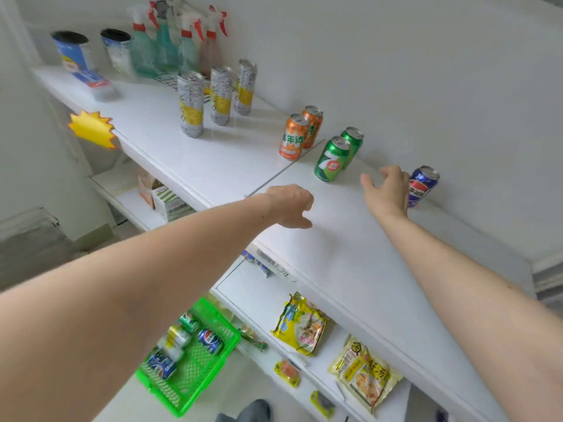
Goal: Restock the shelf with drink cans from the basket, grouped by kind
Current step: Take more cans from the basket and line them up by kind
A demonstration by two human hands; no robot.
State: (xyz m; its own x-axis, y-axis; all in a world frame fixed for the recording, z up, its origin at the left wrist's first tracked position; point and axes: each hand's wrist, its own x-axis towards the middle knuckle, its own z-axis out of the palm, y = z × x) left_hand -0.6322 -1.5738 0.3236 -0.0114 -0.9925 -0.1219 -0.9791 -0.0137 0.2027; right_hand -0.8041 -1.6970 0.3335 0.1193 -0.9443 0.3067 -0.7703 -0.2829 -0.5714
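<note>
On the white top shelf point(350, 245) stand three tall silver-and-yellow cans point(220, 97), two orange cans point(295, 137), two green cans point(332, 159) and one blue cola can point(423, 186) at the right. My right hand point(387, 191) hovers just left of the blue can with fingers spread, holding nothing. Loosely curled and empty, my left hand point(291, 206) hangs over the shelf's front part. Down on the floor lies the green basket point(213, 370) holding several cans, blue point(210, 341) and silver ones among them.
Spray bottles point(170, 47) and two round tubs point(71, 51) stand at the shelf's far left end. A yellow starburst tag point(91, 129) sticks out from the shelf edge. Yellow noodle packets point(300, 325) lie on the lower shelf.
</note>
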